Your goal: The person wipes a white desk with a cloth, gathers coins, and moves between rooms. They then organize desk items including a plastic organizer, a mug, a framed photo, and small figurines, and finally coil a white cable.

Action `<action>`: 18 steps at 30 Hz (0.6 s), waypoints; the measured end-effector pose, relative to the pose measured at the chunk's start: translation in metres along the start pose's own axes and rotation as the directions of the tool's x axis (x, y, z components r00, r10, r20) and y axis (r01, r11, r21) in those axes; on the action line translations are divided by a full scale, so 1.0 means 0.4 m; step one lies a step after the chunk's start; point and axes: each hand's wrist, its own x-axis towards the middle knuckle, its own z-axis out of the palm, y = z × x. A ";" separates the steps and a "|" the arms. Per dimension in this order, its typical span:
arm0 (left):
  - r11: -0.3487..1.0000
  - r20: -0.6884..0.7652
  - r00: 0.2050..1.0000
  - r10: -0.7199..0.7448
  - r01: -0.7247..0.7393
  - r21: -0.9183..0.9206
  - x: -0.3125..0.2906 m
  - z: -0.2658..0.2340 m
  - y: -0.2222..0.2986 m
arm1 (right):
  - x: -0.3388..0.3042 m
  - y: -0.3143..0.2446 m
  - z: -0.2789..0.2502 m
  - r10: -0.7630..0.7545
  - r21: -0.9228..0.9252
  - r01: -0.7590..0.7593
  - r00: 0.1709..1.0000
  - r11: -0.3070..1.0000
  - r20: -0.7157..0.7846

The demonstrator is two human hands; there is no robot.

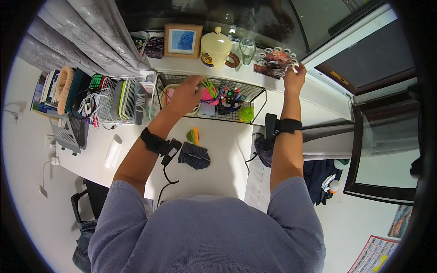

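Observation:
My left hand [185, 94] is over the left part of a black wire basket [258, 105], its fingers loosely apart with nothing visible in them. Just right of its fingertips is a pink holder [209, 94] with thin green stalks [209, 84]. Pens [230, 98] and a green round toy [246, 114] fill the basket's right side. At the windowsill, my right hand [295, 81] has its fingers closed at the right edge of a reddish, patterned flat ornament [274, 63] with white rings along its top. The exact finger contact is small and hard to make out.
A yellow lidded jar [216, 48], glass vessel [246, 52] and framed picture [182, 41] line the sill. On the white desk [223, 150] lie a grey cloth [194, 155] and a green-orange item [193, 136]. A laptop stand [68, 132] is left; an open window frame [357, 150] is right.

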 end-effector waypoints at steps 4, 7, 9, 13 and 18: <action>0.999 0.051 0.999 0.005 -0.002 -0.051 0.022 0.014 0.025 | 0.006 -0.048 -0.019 0.159 0.179 -0.216 0.945 0.960 0.286; 0.994 0.090 0.994 -0.061 0.068 -0.080 0.016 0.019 0.057 | 0.027 0.023 -0.011 0.150 0.233 -0.261 0.901 0.937 0.408; 0.997 0.005 1.000 -0.018 0.018 -0.081 -0.003 0.027 0.022 | 0.030 0.027 -0.006 0.136 0.220 -0.269 0.867 0.938 0.479; 0.980 -0.083 0.980 -0.181 0.173 -0.099 -0.090 -0.027 -0.040 | -0.035 -0.039 -0.005 0.171 0.257 -0.309 0.879 0.916 0.445; 0.971 -0.195 0.952 -0.237 0.228 -0.070 -0.233 -0.102 -0.077 | -0.222 0.130 -0.083 0.113 0.302 -0.306 0.847 0.903 0.519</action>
